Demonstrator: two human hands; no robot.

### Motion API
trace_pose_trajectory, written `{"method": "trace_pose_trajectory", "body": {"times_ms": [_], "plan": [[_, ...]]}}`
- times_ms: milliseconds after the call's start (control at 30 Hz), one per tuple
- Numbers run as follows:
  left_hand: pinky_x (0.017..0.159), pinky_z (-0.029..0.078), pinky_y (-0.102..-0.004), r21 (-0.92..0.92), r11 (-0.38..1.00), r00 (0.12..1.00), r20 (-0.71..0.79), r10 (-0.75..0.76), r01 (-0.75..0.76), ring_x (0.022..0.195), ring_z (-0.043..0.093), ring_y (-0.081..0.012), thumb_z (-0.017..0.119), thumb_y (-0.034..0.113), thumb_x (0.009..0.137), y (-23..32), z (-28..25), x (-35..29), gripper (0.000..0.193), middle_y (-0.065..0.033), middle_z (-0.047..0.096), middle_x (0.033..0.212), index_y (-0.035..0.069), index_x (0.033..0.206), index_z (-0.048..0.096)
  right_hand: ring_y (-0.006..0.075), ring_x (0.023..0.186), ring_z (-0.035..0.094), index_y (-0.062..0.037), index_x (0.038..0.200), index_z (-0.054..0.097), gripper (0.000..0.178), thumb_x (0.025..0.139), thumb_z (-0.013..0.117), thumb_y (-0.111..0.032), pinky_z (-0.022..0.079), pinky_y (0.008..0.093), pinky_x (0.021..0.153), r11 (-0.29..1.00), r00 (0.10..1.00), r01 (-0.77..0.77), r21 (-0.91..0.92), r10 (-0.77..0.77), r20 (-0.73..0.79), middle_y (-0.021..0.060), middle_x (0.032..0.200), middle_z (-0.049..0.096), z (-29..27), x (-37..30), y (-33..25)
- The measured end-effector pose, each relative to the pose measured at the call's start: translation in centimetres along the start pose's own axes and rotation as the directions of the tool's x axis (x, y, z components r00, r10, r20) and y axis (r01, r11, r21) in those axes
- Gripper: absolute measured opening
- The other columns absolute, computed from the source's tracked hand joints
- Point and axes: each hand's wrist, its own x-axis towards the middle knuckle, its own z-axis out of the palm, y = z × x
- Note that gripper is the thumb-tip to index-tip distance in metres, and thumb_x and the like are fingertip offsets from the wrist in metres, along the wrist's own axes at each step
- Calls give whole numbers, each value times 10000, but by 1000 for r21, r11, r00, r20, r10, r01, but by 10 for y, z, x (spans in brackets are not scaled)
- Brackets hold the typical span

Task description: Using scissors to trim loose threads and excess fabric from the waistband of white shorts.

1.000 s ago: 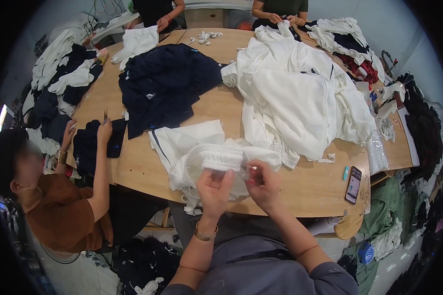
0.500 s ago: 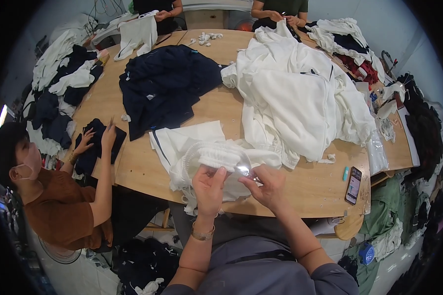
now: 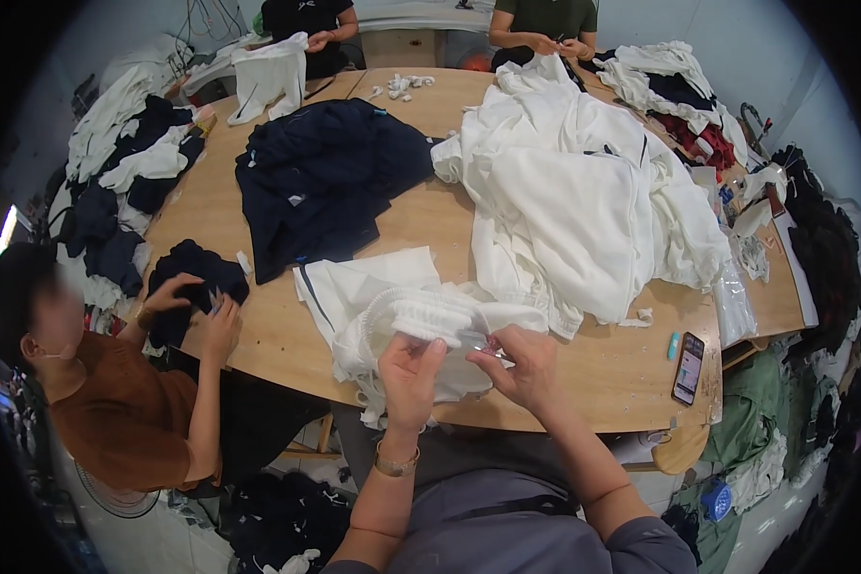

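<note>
My left hand (image 3: pixel 411 385) pinches the gathered elastic waistband (image 3: pixel 421 314) of a white garment (image 3: pixel 378 275) between thumb and fingers. The rest of that garment, with a dark stripe, lies on the table at the near edge. My right hand (image 3: pixel 528 368) is closed around small shiny metal thread snips (image 3: pixel 483 346), whose blades reach the waistband's right side. Exactly where the blades meet the cloth is too small to make out.
Beyond my hands lie a large white garment heap (image 3: pixel 564 191) and a navy garment pile (image 3: pixel 325 172). A phone (image 3: pixel 687 368) and a teal marker-like stick (image 3: pixel 673 345) rest at right. On the left, a co-worker in brown (image 3: pixel 124 402) handles navy cloth; two others sit across the wooden table (image 3: pixel 287 335).
The snips have tilted in my right hand, and their bright glint is gone. My left hand still grips the waistband. The co-worker's hands at left have come closer together and lower.
</note>
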Motion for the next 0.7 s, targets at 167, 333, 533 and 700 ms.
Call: {"method": "trace_pose_trajectory", "body": {"times_ms": [167,333,533,700], "plan": [[840,422,-256,-61,997,996,-76,-41,36,944,538,-126,515,-11,843,5,7,1,231,-96,571,1029,-65,1068,507,203,454,489,-43,683,537,279,667,739,-235,364,290,433,997,999,-50,57,50,-3,60,561,503,2,-3,-1],[839,422,-254,-60,998,996,-79,-40,35,939,540,-125,518,-14,841,4,5,0,227,-97,570,1032,-65,1062,508,202,446,486,-44,676,538,280,660,742,-234,360,291,426,1000,1000,10,-8,-10,10,57,558,506,3,-2,1],[827,426,-245,-55,998,995,-94,-26,21,935,541,-120,525,-22,837,0,8,-1,217,-95,568,1031,-61,1049,511,203,460,494,-47,667,536,262,666,737,-215,361,292,432,1000,1000,0,-18,-1,-14,51,559,508,4,0,-3],[814,432,-241,-125,992,992,-120,-33,18,915,543,-112,528,-23,836,0,13,-2,205,-88,570,1014,-48,1039,515,216,466,489,-22,706,548,243,690,721,-191,363,292,442,996,996,-78,49,80,-48,73,569,507,9,-5,-6]]}}
